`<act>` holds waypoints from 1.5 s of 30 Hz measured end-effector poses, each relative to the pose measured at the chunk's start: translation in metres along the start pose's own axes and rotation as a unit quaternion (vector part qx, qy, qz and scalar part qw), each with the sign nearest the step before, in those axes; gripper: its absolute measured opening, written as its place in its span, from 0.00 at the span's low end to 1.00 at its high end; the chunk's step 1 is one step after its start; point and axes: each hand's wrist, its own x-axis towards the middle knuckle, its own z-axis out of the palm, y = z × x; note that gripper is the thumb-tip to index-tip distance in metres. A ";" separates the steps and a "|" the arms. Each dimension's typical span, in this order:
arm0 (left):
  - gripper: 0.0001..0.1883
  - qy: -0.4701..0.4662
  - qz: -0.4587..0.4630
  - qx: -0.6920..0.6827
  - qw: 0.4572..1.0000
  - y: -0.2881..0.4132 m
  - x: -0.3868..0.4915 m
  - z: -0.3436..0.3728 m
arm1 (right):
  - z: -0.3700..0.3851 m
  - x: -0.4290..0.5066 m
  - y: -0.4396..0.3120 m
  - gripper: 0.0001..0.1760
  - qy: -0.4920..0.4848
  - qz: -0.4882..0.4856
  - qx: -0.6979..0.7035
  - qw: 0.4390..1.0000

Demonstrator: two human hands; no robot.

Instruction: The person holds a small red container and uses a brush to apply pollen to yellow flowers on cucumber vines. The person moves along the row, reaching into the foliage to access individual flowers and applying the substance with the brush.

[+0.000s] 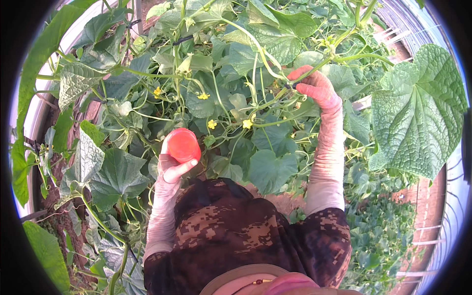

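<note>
My left hand (170, 170) is wrapped around a red plastic cup (183, 145) at waist height, thumb along its near side. What the cup holds cannot be made out. Farther out to the right, my right hand (320, 88) grips a green vine stem (320, 65) between thumb and fingers. A small dark tie or clip (290, 86) sits at the stem right by the fingertips; the thumb partly hides it. Below this hand, thin tendrils and small yellow flowers (247, 123) hang among broad cucumber-like leaves (273, 169).
One large leaf (416, 107) juts up close on the right. Black ties (183, 39) hold upright stems at the back. Curved greenhouse film (455, 206) borders the right side, with bare soil (424, 210) along it. More vines and leaves (118, 177) crowd the left.
</note>
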 end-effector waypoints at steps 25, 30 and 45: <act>0.44 0.061 -0.046 -0.023 0.997 0.011 0.003 0.004 | 0.050 0.072 0.002 0.32 0.115 -0.082 0.007 0.990; 0.44 0.079 -0.051 -0.013 0.996 0.005 0.002 -0.005 | 0.034 0.039 0.049 0.39 0.138 -0.125 0.180 0.966; 0.44 0.030 -0.065 -0.045 0.996 -0.001 0.036 0.004 | 0.073 0.052 0.002 0.31 0.133 -0.007 -0.019 0.991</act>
